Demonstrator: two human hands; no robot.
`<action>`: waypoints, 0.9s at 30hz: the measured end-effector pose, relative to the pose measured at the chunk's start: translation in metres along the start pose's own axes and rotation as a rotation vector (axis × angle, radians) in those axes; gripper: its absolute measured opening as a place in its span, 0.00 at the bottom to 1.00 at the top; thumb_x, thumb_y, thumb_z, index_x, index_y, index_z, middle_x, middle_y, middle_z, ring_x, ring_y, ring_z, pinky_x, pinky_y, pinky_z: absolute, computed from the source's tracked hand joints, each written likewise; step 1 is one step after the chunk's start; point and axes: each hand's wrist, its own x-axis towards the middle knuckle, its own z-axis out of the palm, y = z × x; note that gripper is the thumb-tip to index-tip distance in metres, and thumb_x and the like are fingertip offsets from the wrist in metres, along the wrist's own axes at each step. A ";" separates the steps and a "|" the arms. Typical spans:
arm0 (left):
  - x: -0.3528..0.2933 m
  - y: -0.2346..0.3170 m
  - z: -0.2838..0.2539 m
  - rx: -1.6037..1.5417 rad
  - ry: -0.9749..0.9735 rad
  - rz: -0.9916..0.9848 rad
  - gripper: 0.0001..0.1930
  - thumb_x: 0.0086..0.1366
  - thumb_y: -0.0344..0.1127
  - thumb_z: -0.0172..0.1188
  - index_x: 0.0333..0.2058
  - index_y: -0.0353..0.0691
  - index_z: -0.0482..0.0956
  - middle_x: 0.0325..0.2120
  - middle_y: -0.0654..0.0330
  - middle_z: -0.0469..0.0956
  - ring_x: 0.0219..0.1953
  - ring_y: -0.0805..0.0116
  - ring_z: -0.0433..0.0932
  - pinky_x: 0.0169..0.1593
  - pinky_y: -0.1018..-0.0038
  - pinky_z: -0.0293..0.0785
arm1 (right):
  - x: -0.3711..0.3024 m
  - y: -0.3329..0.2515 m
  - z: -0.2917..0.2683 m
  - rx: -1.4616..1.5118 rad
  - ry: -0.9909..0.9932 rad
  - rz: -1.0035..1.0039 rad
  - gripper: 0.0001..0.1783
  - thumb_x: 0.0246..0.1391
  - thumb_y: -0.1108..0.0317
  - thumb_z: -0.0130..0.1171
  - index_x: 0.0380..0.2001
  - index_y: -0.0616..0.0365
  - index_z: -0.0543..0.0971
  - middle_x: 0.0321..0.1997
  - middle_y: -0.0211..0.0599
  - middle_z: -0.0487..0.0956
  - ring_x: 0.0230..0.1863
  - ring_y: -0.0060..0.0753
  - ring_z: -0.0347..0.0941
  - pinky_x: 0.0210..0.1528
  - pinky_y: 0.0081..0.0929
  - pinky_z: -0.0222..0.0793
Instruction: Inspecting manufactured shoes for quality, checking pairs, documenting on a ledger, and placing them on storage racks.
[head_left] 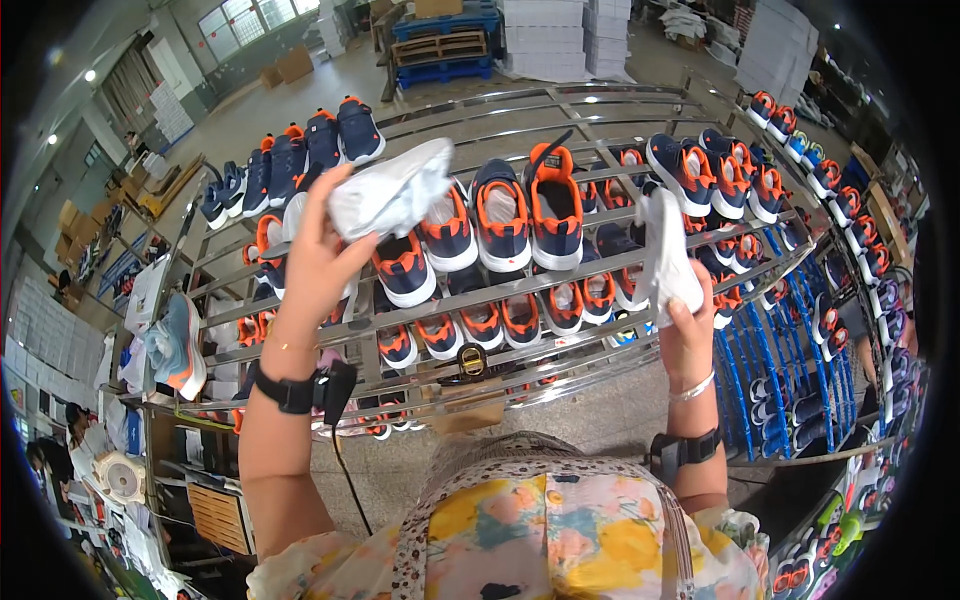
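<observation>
My left hand (318, 240) is closed round a crumpled, shoe-shaped wad of white paper (395, 185), thumb below and fingers behind. It hovers over navy and orange sneakers on a metal rack. My right hand (688, 340) grips the lower end of a long white shoe-shaped piece (668, 250), held upright; I cannot tell its exact kind. Between the hands stand a sneaker (500, 215) with pale stuffing inside and a sneaker (557, 205) with its strap raised and its dark inside showing. A navy sneaker (358, 130) stands beyond my left hand.
The rack's metal bars (480, 365) run in tiers before me, with more sneakers on the lower level. A grey and orange shoe (178, 345) stands at the left end. Blue racks (770, 370) with shoes are at the right. Pallets (443, 45) and white stacks (545, 40) stand beyond.
</observation>
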 end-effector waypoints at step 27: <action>-0.039 -0.047 -0.030 0.875 -0.223 0.214 0.43 0.41 0.29 0.67 0.58 0.37 0.57 0.54 0.49 0.63 0.54 0.48 0.62 0.57 0.60 0.56 | 0.069 -0.026 0.061 -1.230 -0.118 -0.593 0.33 0.28 0.78 0.68 0.44 0.57 0.68 0.43 0.42 0.72 0.43 0.47 0.70 0.44 0.33 0.68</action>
